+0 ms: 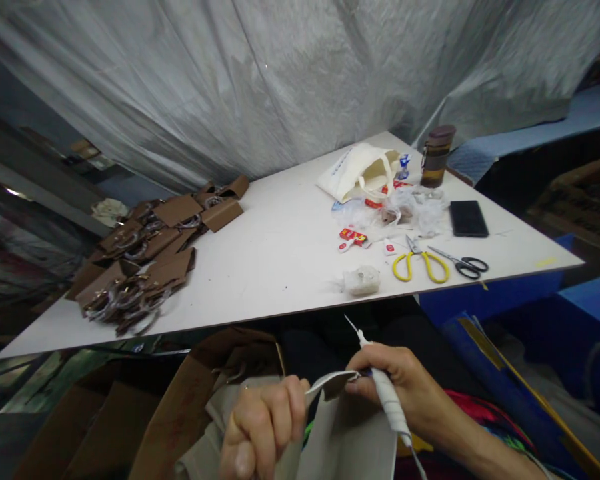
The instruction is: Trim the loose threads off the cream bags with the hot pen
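My left hand [267, 427] is closed on the edge of a light grey bag-like piece [350, 437] that hangs below. Its upper edge curves up between both hands, showing a darker inner side. My right hand [405, 380] pinches the other end of that edge between thumb and fingertips. A slim tool wrapped in white tape [390, 403] also rests in the right hand, lying against the fingers. One thin pointed end reaches up toward the table, and another thin end points down. What lies between the right fingertips is too small to make out.
The white table [265, 253] carries brown boxy bags with handles [150, 247] on the left. At right are yellow-handled scissors [420, 263], black scissors [467, 265], a phone [469, 219], a bottle [437, 157] and a cream tote [357, 172]. An open carton [165, 413] stands below the table edge.
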### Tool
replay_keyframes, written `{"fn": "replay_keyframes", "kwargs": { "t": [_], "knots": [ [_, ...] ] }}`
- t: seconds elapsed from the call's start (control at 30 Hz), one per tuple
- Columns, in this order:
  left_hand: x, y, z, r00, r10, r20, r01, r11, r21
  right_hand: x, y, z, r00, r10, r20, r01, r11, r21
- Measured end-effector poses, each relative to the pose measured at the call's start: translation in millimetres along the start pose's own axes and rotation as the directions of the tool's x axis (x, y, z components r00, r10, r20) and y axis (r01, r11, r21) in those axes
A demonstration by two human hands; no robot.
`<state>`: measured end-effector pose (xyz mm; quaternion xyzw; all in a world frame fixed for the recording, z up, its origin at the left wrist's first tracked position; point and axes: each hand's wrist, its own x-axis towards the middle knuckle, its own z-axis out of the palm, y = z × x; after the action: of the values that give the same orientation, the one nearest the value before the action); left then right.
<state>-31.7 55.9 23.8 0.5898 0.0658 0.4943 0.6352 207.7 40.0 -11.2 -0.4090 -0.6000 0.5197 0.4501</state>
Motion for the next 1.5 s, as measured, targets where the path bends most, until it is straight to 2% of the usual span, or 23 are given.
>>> {"fn": "replay_keyframes", "kwargs": {
  "t": [0.03, 0.1, 0.17, 0.27, 0.4, 0.53, 0.6, 0.77, 0.8, 0.87, 0.97, 1.03, 1.2, 1.3, 1.37, 1.43, 1.5],
  "knots": [
    [-3.1, 5.1, -3.3, 0.999, -0.043, 0.013, 0.043, 0.999, -0.024, 0.1, 0.7, -0.2, 1.000, 0.003, 0.002, -0.003, 0.999, 0.047],
    [-8.0, 17.9, -10.8, 0.984, -0.173, -0.032, 0.172, 0.985, -0.031, 0.2, 1.7, -0.6, 1.000, 0.021, 0.010, -0.022, 0.992, 0.126],
    [-8.4, 29.8, -17.9, 0.947, -0.287, -0.144, 0.291, 0.957, 0.007, 0.7, 2.5, -0.5, 0.999, 0.046, 0.020, -0.049, 0.981, 0.186],
    [4.5, 36.2, -23.8, 0.896, -0.411, -0.168, 0.433, 0.894, 0.119, 2.6, 4.1, 0.6, 0.998, 0.050, 0.048, -0.059, 0.975, 0.216],
    [41.6, 23.4, -23.0, 0.783, -0.620, -0.041, 0.593, 0.726, 0.348, 5.8, 6.7, 0.3, 0.999, 0.010, 0.039, -0.015, 0.992, 0.124],
    [71.0, 1.3, -22.1, 0.684, -0.725, 0.081, 0.595, 0.619, 0.513, 9.5, 9.9, -2.5, 0.999, -0.050, 0.005, 0.051, 0.998, -0.038],
    [74.4, -11.0, -23.6, 0.667, -0.741, 0.075, 0.596, 0.592, 0.543, 12.5, 14.1, -3.1, 0.999, -0.025, -0.043, 0.022, 0.997, -0.072],
    [59.9, -45.7, -27.8, 0.696, -0.718, 0.025, 0.628, 0.625, 0.464, 22.9, 37.0, -2.1, 0.982, 0.086, -0.168, -0.094, 0.995, -0.043],
    [56.6, -52.9, -27.3, 0.704, -0.710, -0.014, 0.643, 0.629, 0.437, 25.3, 42.2, -2.2, 0.978, 0.098, -0.183, -0.106, 0.994, -0.038],
    [52.4, -66.9, -24.6, 0.707, -0.689, -0.156, 0.683, 0.609, 0.403, 30.7, 50.4, -2.8, 0.973, 0.117, -0.198, -0.125, 0.992, -0.027],
    [53.6, -84.0, -20.9, 0.668, -0.638, -0.383, 0.745, 0.571, 0.346, 40.3, 55.3, -5.2, 0.975, 0.128, -0.182, -0.133, 0.991, -0.016],
    [57.3, -91.4, -22.0, 0.641, -0.616, -0.458, 0.764, 0.573, 0.297, 46.3, 54.9, -7.5, 0.981, 0.117, -0.156, -0.121, 0.993, -0.015],
    [60.6, -102.4, -34.2, 0.592, -0.618, -0.517, 0.780, 0.601, 0.175, 49.9, 63.4, -18.6, 0.988, 0.077, -0.131, -0.082, 0.996, -0.036],
    [56.9, -110.5, -41.5, 0.539, -0.631, -0.558, 0.796, 0.598, 0.093, 46.4, 78.6, -34.7, 0.971, 0.021, -0.238, -0.047, 0.993, -0.106],
    [54.6, -116.4, -44.6, 0.519, -0.631, -0.577, 0.800, 0.596, 0.069, 46.2, 86.0, -48.9, 0.952, -0.039, -0.303, -0.023, 0.980, -0.198],
    [53.6, -121.3, -46.3, 0.513, -0.632, -0.581, 0.802, 0.594, 0.062, 49.5, 87.9, -62.4, 0.936, -0.060, -0.347, -0.043, 0.958, -0.282],
    [53.9, -124.9, -46.8, 0.526, -0.640, -0.560, 0.800, 0.595, 0.072, 56.1, 85.8, -71.9, 0.915, -0.031, -0.403, -0.108, 0.942, -0.317]
  ]
}}
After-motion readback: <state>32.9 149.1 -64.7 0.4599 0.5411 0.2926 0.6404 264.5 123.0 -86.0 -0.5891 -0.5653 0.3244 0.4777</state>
